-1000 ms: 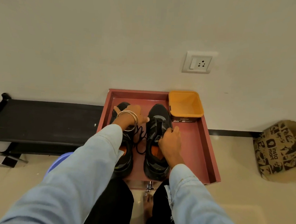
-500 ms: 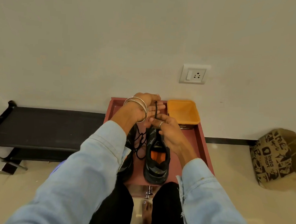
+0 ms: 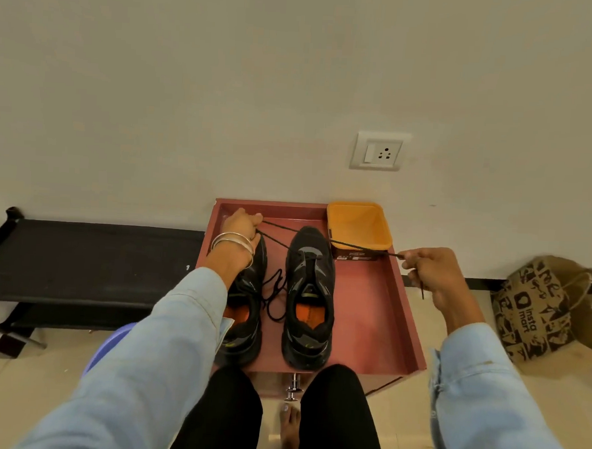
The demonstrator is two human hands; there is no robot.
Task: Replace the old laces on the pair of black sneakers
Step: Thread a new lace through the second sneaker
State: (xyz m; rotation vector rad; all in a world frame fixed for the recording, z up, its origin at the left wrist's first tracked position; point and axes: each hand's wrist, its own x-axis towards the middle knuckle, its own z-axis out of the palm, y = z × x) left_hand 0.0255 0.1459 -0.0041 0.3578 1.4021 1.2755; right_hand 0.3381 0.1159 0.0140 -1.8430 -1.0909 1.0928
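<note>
Red-brown tray (image 3: 379, 318) sits on pale floor tiles against a plain wall, carrying both black sneakers (image 3: 309, 300) along its left half and an orange tub (image 3: 358, 224) at its far right corner. Left hand (image 3: 241, 225) and right hand (image 3: 429, 269) pinch a black lace (image 3: 355, 245) stretched taut between them.

Single head-worn wide-angle view, looking forward and steeply down from above the seated person's lap. It faces a plain wall (image 3: 296, 70) bearing a socket (image 3: 379, 151), with the red tray (image 3: 380, 297) on the floor close below centre. Both sleeves enter from the bottom edge.
</note>
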